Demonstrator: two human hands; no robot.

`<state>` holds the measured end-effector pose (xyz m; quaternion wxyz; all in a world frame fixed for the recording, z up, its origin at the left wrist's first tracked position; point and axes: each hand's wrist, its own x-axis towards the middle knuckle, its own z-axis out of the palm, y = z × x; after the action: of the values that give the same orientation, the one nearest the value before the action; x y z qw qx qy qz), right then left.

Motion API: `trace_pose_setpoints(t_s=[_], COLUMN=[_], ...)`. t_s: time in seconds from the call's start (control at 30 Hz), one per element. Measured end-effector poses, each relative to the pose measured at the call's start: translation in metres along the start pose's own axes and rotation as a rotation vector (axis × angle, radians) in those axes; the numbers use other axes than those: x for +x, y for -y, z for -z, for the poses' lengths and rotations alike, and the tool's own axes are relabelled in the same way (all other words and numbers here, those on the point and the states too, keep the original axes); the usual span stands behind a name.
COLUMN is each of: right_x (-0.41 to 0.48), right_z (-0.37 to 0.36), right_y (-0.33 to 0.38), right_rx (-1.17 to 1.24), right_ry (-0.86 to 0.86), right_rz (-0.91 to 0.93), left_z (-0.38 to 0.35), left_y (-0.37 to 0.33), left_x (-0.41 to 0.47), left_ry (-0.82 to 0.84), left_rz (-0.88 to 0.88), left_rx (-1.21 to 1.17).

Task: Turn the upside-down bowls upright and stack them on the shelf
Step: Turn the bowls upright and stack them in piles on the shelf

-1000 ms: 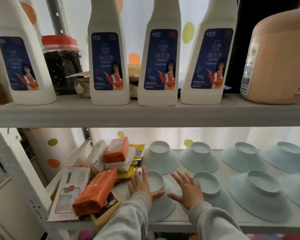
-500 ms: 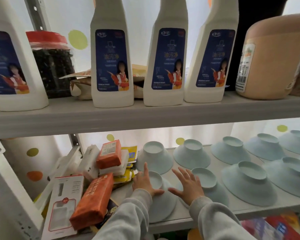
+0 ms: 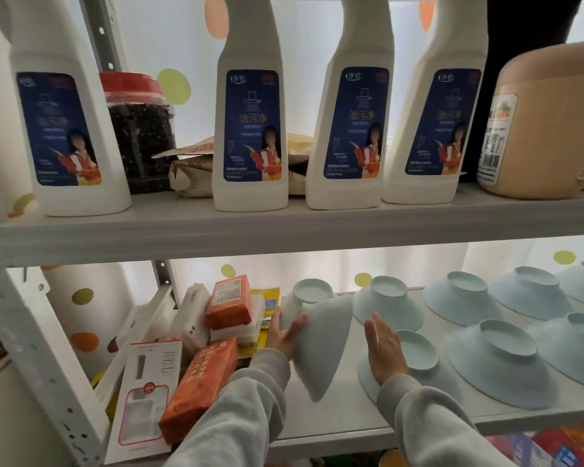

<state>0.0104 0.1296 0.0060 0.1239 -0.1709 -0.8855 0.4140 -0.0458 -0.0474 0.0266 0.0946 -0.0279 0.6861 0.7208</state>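
One bowl, lower centre of the frame, is tipped on edge mid-flip, the first of many to be turned. Left hand grips its outer wall, fingers spread. Right hand is open and flat, holding nothing, over a neighbouring inverted bowl. Next, the turn probably needs finishing, then setting the bowl rim-up on the shelf.

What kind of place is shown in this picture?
Probably a home storage or pantry corner: a grey metal shelf rack holds white cleaner bottles with blue labels, a red-lidded jar of dark contents and upside-down pale blue bowls.
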Motion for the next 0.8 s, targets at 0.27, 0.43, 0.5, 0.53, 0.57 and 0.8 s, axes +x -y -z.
trace_pose_setpoints(t_s=[0.27,0.43,0.5,0.53,0.57,0.8], right_x=[0.019,0.03,0.036,0.036,0.038,0.09], right_z=[-0.019,-0.016,-0.013,-0.01,-0.007,-0.032], right_y=[0.005,0.002,-0.001,0.001,0.002,-0.056], right_rx=[0.589,0.738,0.74,0.725,0.696,0.403], right_ry=[0.233,0.216,0.162,0.157,0.157,0.179], right_rz=[-0.5,-0.656,-0.671,-0.673,-0.665,-0.568], left_z=[-0.01,-0.004,0.005,0.01,0.014,0.031], left_y=[-0.004,-0.014,-0.012,-0.01,-0.009,0.003], left_x=[-0.001,0.002,0.011,0.014,0.015,0.017], left_ry=[0.08,0.178,0.149,0.114,0.081,-0.012], left_rz=[0.321,0.416,0.444,0.443,0.44,0.542], left_rx=[-0.523,-0.38,-0.366,-0.337,-0.299,-0.129])
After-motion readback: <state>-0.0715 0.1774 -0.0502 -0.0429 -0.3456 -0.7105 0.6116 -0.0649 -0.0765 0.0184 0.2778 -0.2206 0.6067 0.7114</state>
